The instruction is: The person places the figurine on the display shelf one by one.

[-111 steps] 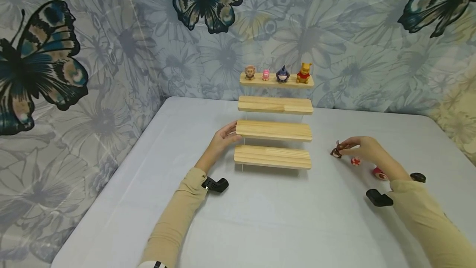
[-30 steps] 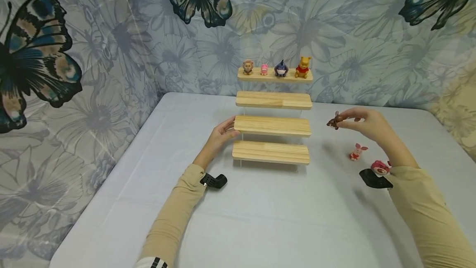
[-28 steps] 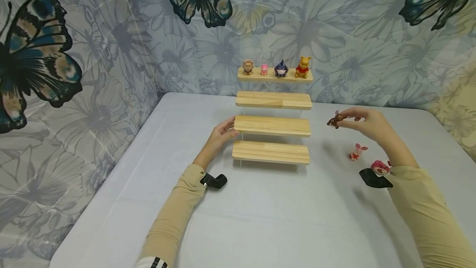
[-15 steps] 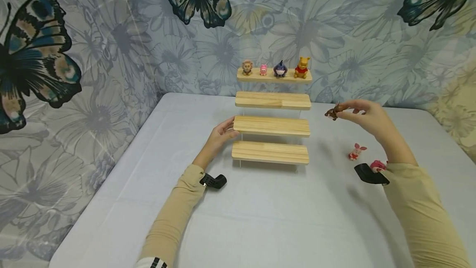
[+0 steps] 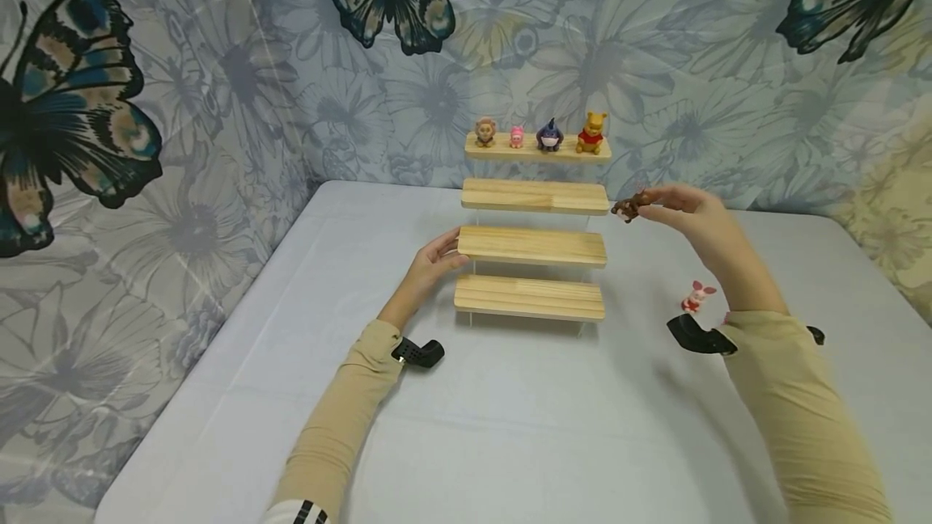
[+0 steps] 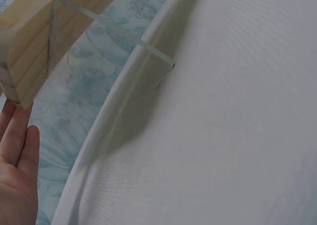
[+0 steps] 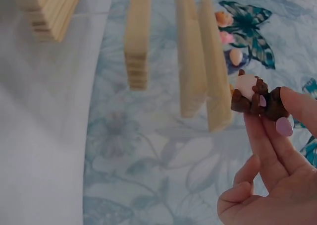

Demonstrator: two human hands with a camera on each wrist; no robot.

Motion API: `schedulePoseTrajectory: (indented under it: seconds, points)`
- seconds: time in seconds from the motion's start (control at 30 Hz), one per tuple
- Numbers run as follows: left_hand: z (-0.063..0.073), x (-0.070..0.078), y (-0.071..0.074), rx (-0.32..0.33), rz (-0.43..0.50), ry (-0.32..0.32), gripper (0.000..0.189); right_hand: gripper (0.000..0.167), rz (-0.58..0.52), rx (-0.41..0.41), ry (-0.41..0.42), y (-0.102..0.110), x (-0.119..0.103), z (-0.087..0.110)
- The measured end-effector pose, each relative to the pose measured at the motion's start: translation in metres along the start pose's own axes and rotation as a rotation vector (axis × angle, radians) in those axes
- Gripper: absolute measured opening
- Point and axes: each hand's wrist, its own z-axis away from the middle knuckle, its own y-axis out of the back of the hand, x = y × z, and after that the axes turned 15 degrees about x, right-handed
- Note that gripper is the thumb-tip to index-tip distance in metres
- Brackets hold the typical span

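My right hand (image 5: 709, 229) pinches a small brown animal figurine (image 5: 629, 207) between thumb and fingertips. It is held in the air just off the right end of the second-highest board (image 5: 535, 196) of a tiered wooden shelf. In the right wrist view the figurine (image 7: 250, 95) lies tilted, showing a pale belly and a pinkish ear. My left hand (image 5: 425, 272) is at the left end of the second board from the bottom (image 5: 531, 246). In the left wrist view its fingers (image 6: 15, 136) are straight, with their tips against the board's end (image 6: 25, 71).
On the top board (image 5: 568, 154) stand several figurines, among them a yellow bear (image 5: 592, 133) in red and a dark blue donkey (image 5: 549, 135). A pink piglet figurine (image 5: 696, 296) stands on the white table (image 5: 524, 427). Behind it, a pink-red figurine is mostly hidden by the right wrist camera (image 5: 701, 335).
My right hand has lifted the brown figurine off the table and carried it up and left towards the shelf. My left hand stays at the board's end.
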Motion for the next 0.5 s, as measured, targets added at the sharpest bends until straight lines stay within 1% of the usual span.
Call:
schedulePoseTrajectory:
  seconds: [0.03, 0.17, 0.3, 0.5]
  points:
    - [0.001, 0.003, -0.001, -0.002, -0.004, 0.006, 0.055, 0.051, -0.006, -0.001, -0.001, -0.001, -0.002, 0.0]
    - [0.002, 0.003, 0.0, -0.009, -0.005, 0.0, 0.055, 0.047, -0.062, -0.001, 0.011, -0.009, -0.011, -0.001]
    - [0.002, 0.003, 0.0, -0.015, 0.005, -0.009, 0.055, 0.04, -0.129, -0.015, 0.033, -0.018, -0.016, -0.003]
    - [0.004, 0.005, 0.0, -0.016, -0.029, -0.004, 0.055, 0.027, -0.242, -0.033, 0.051, -0.038, -0.024, -0.009]
